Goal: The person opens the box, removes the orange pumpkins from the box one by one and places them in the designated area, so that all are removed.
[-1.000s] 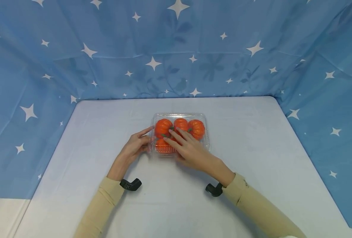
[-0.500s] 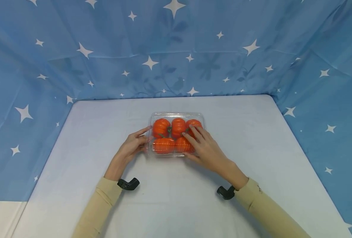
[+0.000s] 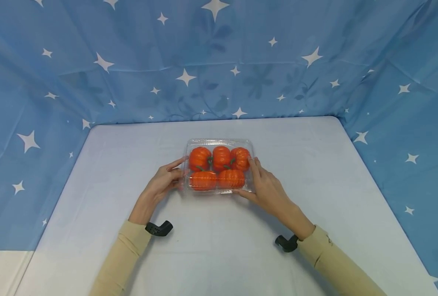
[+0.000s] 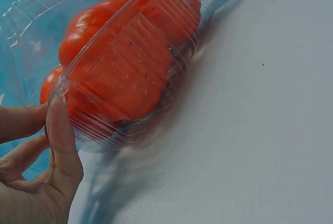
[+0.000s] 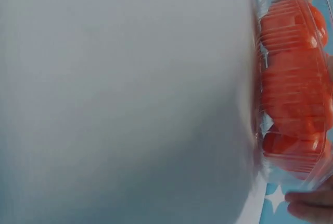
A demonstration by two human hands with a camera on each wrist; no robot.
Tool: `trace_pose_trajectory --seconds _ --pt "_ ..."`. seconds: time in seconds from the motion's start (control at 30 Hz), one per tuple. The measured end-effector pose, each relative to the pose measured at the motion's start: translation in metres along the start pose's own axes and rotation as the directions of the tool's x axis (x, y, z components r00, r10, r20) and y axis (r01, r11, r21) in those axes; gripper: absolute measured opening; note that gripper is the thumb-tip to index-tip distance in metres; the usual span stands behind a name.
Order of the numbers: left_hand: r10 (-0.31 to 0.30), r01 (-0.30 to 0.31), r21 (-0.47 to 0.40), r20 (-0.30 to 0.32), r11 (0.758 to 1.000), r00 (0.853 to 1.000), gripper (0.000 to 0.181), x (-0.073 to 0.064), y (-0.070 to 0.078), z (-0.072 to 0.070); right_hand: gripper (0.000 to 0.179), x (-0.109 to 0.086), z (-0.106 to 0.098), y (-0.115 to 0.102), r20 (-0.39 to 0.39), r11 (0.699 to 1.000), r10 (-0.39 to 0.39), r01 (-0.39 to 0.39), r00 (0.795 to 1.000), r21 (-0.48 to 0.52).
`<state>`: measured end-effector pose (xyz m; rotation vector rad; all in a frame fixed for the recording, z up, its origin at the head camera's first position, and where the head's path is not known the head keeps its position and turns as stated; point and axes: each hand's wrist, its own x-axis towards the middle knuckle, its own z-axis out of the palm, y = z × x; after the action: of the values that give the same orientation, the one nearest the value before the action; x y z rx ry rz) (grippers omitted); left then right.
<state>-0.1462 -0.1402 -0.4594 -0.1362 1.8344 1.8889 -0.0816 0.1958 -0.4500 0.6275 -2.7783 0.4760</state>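
A clear plastic box stands on the white table, holding several orange toy pumpkins with green stems. Three of these lie in the far row, with others in front. My left hand pinches the box's left rim; the left wrist view shows the thumb against the ribbed plastic corner. Around the near right corner lies my right hand, its fingers fairly straight along the right edge and its thumb at the front rim. In the right wrist view only some fingertips show beside the box's end.
The white table runs back to a blue curtain with white stars, which also hangs at both sides. A black wrist camera sits on the left wrist, another camera on the right.
My right hand has moved rightward from over the pumpkins to the box's right edge, uncovering the front ones. My left hand keeps its hold on the left side. The view has shifted slightly.
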Motion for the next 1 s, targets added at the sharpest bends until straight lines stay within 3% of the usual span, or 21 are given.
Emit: trace_pose_trajectory --seconds 0.53,0.77,1.0 --pt "0.012 -0.012 -0.004 -0.015 1.0 1.0 0.062 0.002 -0.003 -0.001 0.08 -0.002 -0.008 0.011 0.09 0.981 -0.19 0.192 0.978 -0.01" --pt "0.01 -0.01 -0.022 -0.007 1.0 1.0 0.064 0.002 -0.004 -0.003 0.063 -0.003 -0.006 0.012 0.099 0.978 -0.209 0.208 0.973 0.019" --pt "0.017 -0.017 -0.02 -0.006 1.0 1.0 0.064 0.002 -0.001 -0.002 0.057 -0.002 -0.007 0.013 0.119 0.975 -0.224 0.223 0.967 0.021"
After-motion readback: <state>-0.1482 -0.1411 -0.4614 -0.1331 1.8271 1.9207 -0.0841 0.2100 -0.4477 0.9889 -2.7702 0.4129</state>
